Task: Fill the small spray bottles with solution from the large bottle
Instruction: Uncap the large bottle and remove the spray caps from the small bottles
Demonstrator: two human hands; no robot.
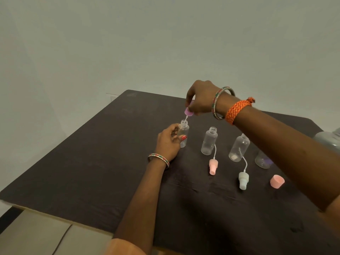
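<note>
prep step, not filling yet: left hand (170, 139) grips the far-left small spray bottle (183, 133) round its body, upright on the desk (88, 162); right hand (199, 100) pinches a purple spray cap (244, 111) just above the open neck, its thin dip tube tip at the mouth, so the cap is either coming out or going in, cannot tell which. judging by the row, caps are being pulled off: second bottle (208, 141) and third bottle (238, 149) stand open, apparently empty, a fourth bottle (262, 161) is partly hidden under the right forearm. pink pump cap (213, 166) and white pump cap (243, 180) lie on their sides near the bottles, tubes trailing; a pink overcap (277, 181) lies to the right. large bottle (329, 139) sits at the far right edge, mostly cut off, greyish translucent. next move likely calls for lifting the tube clear without tipping the light bottle, laying the cap down, then reaching for the large bottle. bottles are clear thin plastic, cylindrical, threaded necks; desk is dark and matte.
</note>
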